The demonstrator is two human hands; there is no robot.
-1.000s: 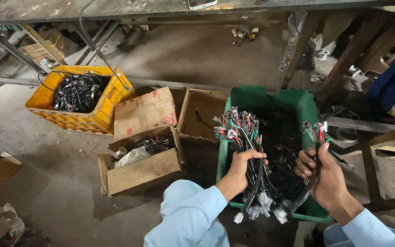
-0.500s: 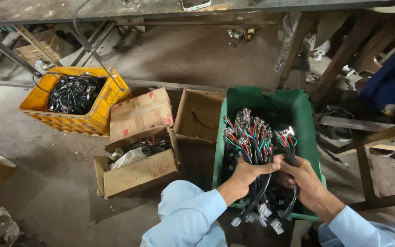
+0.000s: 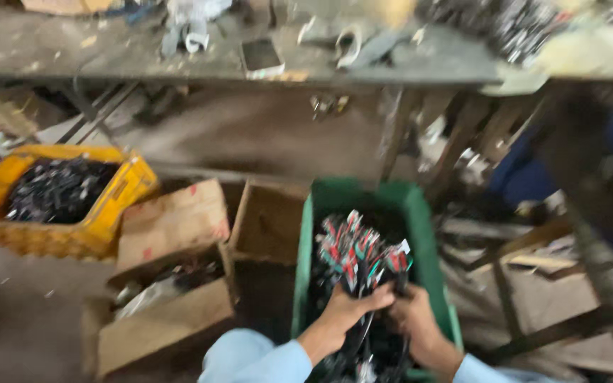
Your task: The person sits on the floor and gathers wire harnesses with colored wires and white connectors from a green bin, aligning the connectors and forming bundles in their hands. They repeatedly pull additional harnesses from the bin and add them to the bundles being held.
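My left hand (image 3: 345,312) and my right hand (image 3: 414,315) meet over a green plastic crate (image 3: 420,213) on the floor. Both grip one bundle of wire harnesses (image 3: 356,252) with red, green and white connector ends fanned upward above the fingers. Black wires from the bundle trail down into the crate between my wrists. Light blue sleeves cover both forearms. The view is motion-blurred.
A yellow crate (image 3: 118,195) of dark parts stands at the left. Open cardboard boxes (image 3: 172,284) sit between it and the green crate. A cluttered workbench (image 3: 250,64) runs across the top. Wooden frame legs (image 3: 526,248) stand at the right.
My right hand has come over to the left hand, and the two bundles are now held together as one. The view has tilted up to show the workbench.
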